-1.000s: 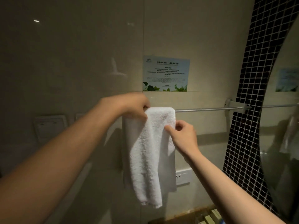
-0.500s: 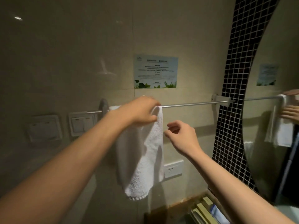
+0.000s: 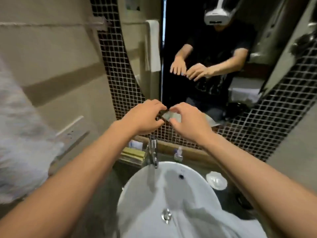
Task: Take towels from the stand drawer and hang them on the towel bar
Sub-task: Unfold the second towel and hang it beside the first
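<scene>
Head view is now swinging right, off the wall and over the sink (image 3: 197, 189). Both hands, left hand (image 3: 144, 117) and right hand (image 3: 187, 122), are hovering empty, grip loosely spread. Towel (image 3: 22, 134) is hanging blurred, near left. One hang looks finished; the drawer is probably next.

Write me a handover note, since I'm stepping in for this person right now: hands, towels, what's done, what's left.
Left hand: empty, fingers loosely curled, raised in front of the mirror above the sink.
Right hand: also empty, close beside the left, fingertips nearly meeting.
Towel: one white towel shows as a blurred shape at the left edge; its reflection hangs on the towel bar.
Done: that one towel looks hung.
Left: the stand drawer is out of view, so whether more towels wait there cannot be told. Check it and hang any remaining.
</scene>
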